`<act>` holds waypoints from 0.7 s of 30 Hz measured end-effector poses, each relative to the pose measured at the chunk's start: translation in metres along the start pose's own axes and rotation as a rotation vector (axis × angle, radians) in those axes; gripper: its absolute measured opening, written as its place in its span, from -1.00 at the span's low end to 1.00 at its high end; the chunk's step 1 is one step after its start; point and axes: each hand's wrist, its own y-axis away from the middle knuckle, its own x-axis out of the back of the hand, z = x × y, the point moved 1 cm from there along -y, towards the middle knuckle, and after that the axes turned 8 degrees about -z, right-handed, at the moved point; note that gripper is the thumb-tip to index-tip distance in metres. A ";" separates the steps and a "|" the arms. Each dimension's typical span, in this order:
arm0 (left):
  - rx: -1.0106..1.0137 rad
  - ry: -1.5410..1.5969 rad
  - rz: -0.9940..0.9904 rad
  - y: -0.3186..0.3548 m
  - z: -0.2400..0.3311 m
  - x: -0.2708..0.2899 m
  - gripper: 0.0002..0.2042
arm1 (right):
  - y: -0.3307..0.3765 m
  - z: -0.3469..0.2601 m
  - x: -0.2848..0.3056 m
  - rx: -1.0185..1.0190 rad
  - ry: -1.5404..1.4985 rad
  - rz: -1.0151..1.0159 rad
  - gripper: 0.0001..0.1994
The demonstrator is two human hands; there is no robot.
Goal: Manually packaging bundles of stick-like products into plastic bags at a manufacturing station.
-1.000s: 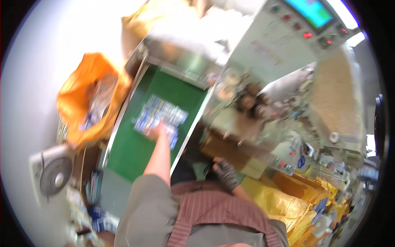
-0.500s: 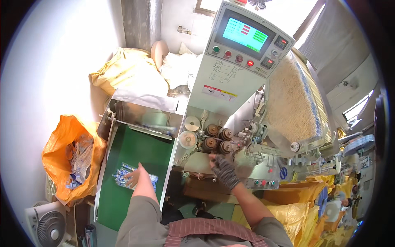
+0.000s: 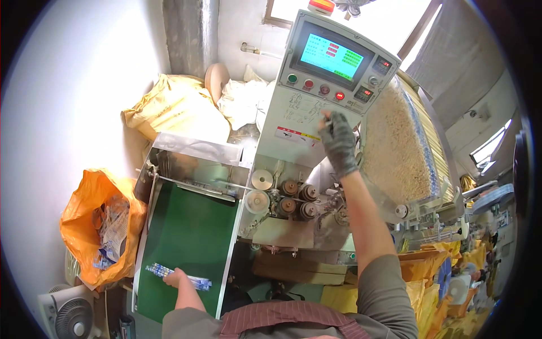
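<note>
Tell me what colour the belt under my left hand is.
The belt is green, seen best in the head view.

On the left, an open orange plastic bag (image 3: 72,223) contains crumpled clear film (image 3: 114,223), and near it stands a pale grey electric fan (image 3: 74,320) with a round grille. Farther back, a brown round disc (image 3: 215,82) is between a full yellow sack (image 3: 169,106) and a white sack (image 3: 240,104), near a grey vertical column (image 3: 191,37).
</note>
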 end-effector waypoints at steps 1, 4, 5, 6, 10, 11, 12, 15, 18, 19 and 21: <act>0.012 0.022 -0.022 -0.008 -0.005 0.000 -0.47 | -0.014 0.004 0.001 -0.002 0.003 0.004 -0.80; -0.017 0.100 -0.071 -0.038 -0.031 0.004 -0.49 | -0.057 0.005 0.009 0.047 0.175 0.124 -0.76; -0.051 0.147 -0.096 -0.047 -0.039 0.005 -0.49 | -0.069 0.003 0.010 0.071 0.193 0.173 -0.72; -0.053 0.146 -0.095 -0.048 -0.043 0.008 -0.49 | -0.080 0.003 0.011 0.095 0.214 0.225 -0.69; -0.010 -0.068 0.002 -0.025 -0.036 0.020 -0.50 | -0.115 0.025 0.016 0.059 0.220 0.242 -0.61; -0.017 -0.136 0.044 -0.024 -0.038 0.023 -0.52 | -0.122 0.022 0.017 0.031 0.258 0.220 -0.60; -0.024 -0.205 0.083 -0.025 -0.039 0.026 -0.54 | -0.128 0.020 0.018 0.003 0.298 0.199 -0.58; -0.020 -0.169 0.023 -0.039 -0.046 0.042 -0.57 | -0.142 0.022 0.015 -0.038 0.385 0.180 -0.57; -0.025 -0.129 0.011 -0.057 -0.064 0.050 -0.58 | -0.149 0.026 0.015 -0.051 0.468 0.184 -0.58; -0.035 -0.089 0.000 -0.066 -0.073 0.049 -0.57 | -0.151 0.026 0.016 -0.024 0.499 0.183 -0.58; -0.039 -0.095 0.010 -0.067 -0.079 0.052 -0.56 | -0.150 0.028 0.016 -0.021 0.532 0.175 -0.59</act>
